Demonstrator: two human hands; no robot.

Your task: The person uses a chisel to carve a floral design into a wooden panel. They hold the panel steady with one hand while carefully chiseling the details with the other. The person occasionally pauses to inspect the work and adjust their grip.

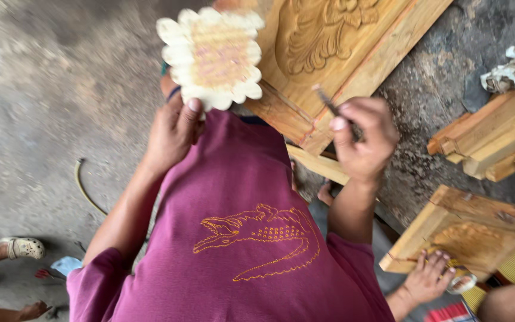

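The carved wooden flower, pale with scalloped petals and a pinkish-yellow centre, is raised in front of the person, pinched at its lower edge by the fingers of the left hand, the thumb pressed on the face side and the other fingers hidden behind it. The right hand is closed around a thin carving tool, whose tip sticks out past the thumb and points toward the flower, with a clear gap between them. Beyond the fingers of both hands lies a large carved wooden panel on the concrete floor. The grip on the flower looks slight, only at one petal edge, so it could twist or slip out if the tool pushes on it; the tool's tip could also gouge the soft petals or skid toward the left thumb. Both forearms are lifted and bent at the elbow, the wrists turned inward. Down to the right of the right hand, another person's hand rests on a smaller carved wooden block, and stacked wooden pieces lie farther right.
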